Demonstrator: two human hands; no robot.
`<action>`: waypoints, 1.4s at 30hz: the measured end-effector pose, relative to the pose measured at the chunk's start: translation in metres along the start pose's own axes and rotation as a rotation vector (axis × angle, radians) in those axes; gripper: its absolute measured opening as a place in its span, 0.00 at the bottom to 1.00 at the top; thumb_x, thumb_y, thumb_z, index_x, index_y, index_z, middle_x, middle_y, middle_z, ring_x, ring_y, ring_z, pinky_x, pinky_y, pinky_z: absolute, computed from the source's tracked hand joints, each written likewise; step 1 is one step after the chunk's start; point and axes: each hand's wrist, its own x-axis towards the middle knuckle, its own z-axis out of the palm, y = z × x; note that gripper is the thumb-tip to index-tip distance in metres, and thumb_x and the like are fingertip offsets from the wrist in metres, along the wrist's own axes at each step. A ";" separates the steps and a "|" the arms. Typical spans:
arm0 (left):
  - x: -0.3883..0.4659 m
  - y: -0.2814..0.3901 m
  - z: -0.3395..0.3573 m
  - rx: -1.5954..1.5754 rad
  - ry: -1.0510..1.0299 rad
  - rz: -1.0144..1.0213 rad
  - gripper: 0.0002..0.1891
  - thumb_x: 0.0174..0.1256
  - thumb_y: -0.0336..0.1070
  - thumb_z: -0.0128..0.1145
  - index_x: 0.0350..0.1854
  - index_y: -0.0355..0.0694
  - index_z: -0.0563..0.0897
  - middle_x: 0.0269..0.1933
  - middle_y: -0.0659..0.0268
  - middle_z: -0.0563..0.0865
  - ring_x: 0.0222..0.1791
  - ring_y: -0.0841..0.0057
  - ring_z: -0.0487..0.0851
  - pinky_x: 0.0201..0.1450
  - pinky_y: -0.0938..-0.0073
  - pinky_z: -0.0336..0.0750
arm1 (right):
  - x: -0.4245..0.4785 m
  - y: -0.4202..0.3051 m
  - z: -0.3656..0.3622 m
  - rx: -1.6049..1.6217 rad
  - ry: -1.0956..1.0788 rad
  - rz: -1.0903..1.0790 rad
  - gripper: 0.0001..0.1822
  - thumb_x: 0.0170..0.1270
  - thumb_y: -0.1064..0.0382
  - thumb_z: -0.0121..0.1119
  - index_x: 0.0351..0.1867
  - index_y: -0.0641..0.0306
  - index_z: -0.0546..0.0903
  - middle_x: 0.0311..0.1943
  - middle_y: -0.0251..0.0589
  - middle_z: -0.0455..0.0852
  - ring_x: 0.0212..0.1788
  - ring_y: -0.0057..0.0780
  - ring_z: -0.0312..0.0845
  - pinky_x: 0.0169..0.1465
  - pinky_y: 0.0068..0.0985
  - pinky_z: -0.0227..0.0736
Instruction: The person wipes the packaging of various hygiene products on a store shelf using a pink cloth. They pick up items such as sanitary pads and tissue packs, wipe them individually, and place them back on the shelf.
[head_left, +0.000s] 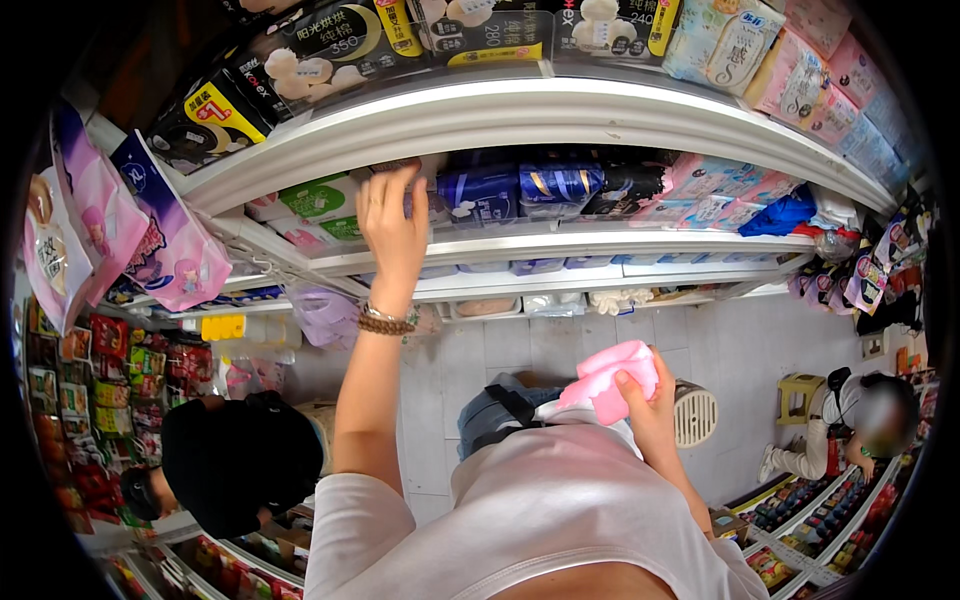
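My left hand (393, 217) reaches over the front edge of a white shelf (525, 244), its fingers apart and raised beside packs on the shelf. Whether its fingertips touch a pack cannot be told. Left of it lie green-and-white packs (315, 199); to its right stand dark blue packs (480, 196), a black pack (626, 187) and pink and light blue packs (705, 176). In front of my body my right hand (649, 390) grips a folded pink cloth (615, 375), with the thumb on top.
An upper shelf (525, 112) with sanitary pad packs juts out above. Hanging bags (172, 225) are at the left. A person in black (240, 465) bends at lower left; another person (855, 420) crouches at far right by a yellow stool (796, 397). A round-topped stool (695, 414) stands near my right hand.
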 end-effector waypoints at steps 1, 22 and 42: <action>-0.010 0.004 -0.002 -0.068 0.002 -0.058 0.07 0.58 0.28 0.61 0.39 0.37 0.82 0.31 0.61 0.80 0.31 0.66 0.78 0.38 0.69 0.71 | 0.000 0.000 0.000 0.002 -0.001 0.000 0.06 0.62 0.66 0.59 0.36 0.64 0.75 0.29 0.28 0.76 0.33 0.12 0.67 0.37 0.14 0.63; -0.040 -0.031 0.023 0.051 -0.334 -0.254 0.02 0.59 0.28 0.55 0.34 0.40 0.78 0.38 0.58 0.80 0.34 0.54 0.81 0.34 0.59 0.76 | 0.000 -0.002 0.004 -0.021 -0.034 0.009 0.07 0.63 0.65 0.59 0.38 0.65 0.75 0.30 0.28 0.76 0.34 0.12 0.67 0.37 0.14 0.64; -0.040 -0.043 0.020 -0.023 -0.368 -0.236 0.02 0.59 0.27 0.56 0.32 0.39 0.77 0.38 0.58 0.78 0.35 0.54 0.80 0.35 0.60 0.75 | 0.002 -0.002 -0.008 -0.033 0.021 -0.009 0.07 0.62 0.66 0.59 0.37 0.65 0.76 0.28 0.27 0.76 0.32 0.11 0.66 0.36 0.14 0.62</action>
